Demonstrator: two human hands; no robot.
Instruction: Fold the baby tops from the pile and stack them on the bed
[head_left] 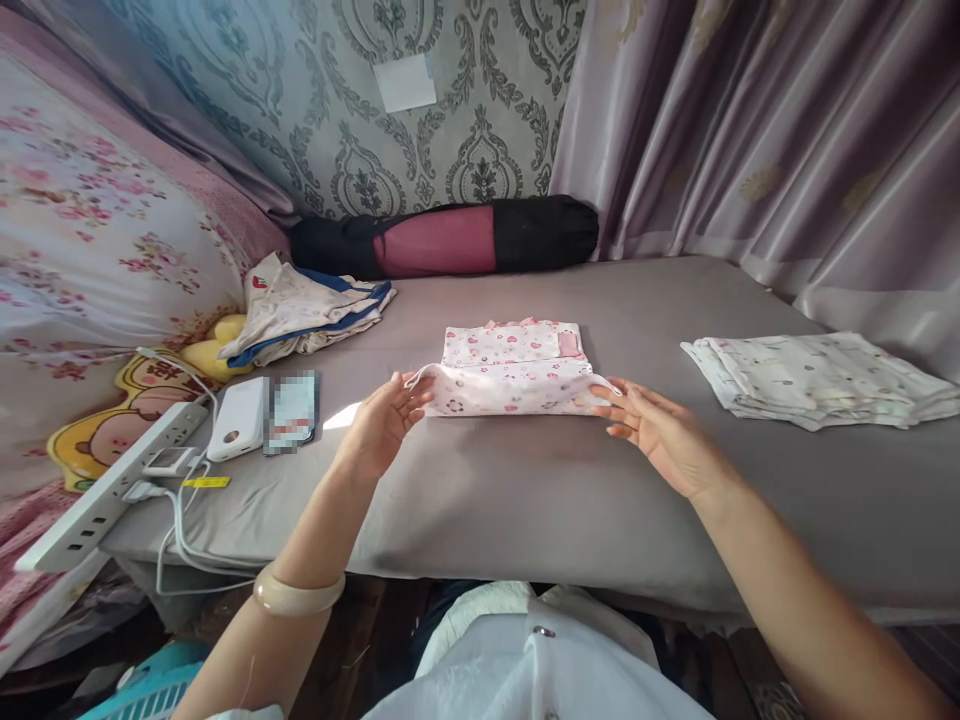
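Observation:
A white cloth with a pink and red print (pixel 510 388), partly folded, lies in front of me on the grey bed sheet. Its near edge is lifted, and the fabric sags a little between my hands. My left hand (pixel 384 425) pinches the left corner between thumb and fingers. At the opposite corner, my right hand (pixel 651 430) grips the edge the same way. Pink trim and a small pink patch show on the far part of the cloth. Whether it is a garment, I cannot tell.
Folded white cloths (pixel 817 380) lie at right. Crumpled blue-edged cloths (pixel 307 310) lie at back left. A white power bank (pixel 238 420), a blurred flat object (pixel 291 412) and a power strip (pixel 112 490) with cables are left. A black-and-pink roll (pixel 442 238) lies against the wall.

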